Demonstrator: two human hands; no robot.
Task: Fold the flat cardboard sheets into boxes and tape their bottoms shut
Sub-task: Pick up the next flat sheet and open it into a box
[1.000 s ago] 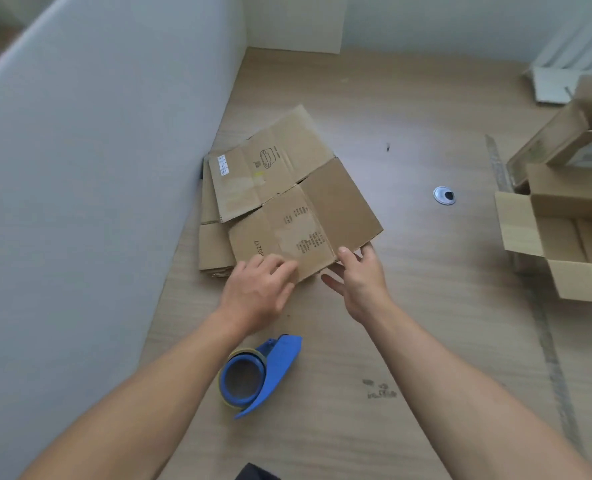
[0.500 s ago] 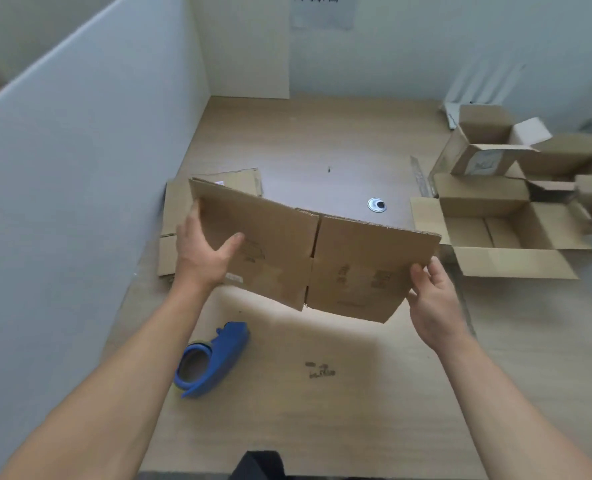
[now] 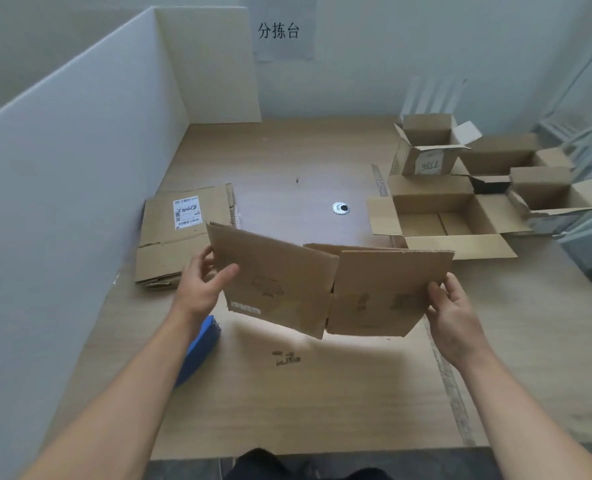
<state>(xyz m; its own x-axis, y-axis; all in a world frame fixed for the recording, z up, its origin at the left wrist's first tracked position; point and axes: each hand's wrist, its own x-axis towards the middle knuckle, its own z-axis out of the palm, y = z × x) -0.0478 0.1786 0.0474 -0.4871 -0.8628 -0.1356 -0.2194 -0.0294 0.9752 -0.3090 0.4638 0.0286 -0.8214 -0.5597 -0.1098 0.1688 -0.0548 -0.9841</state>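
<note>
Wooden desk (image 3: 287,393) below. Cardboard sheet (image 3: 322,285) held in air above it, gaping slightly on top. Our left hand (image 3: 201,285) pinches left edge, right hand (image 3: 450,313) grips right edge, fingers curled. We judge squaring step; next push edges inward.

We log two bare arms: left forearm (image 3: 114,393) and right forearm (image 3: 530,410), uncovered along all the length we see. Left hand (image 3: 201,289) and right hand (image 3: 455,317) are bare as well, fingers and wrists plain. At the bottom edge we get a patch of dark, near-black clothing (image 3: 263,462), soft folds, blurred; we cannot tell if it is trousers or a top.
</note>
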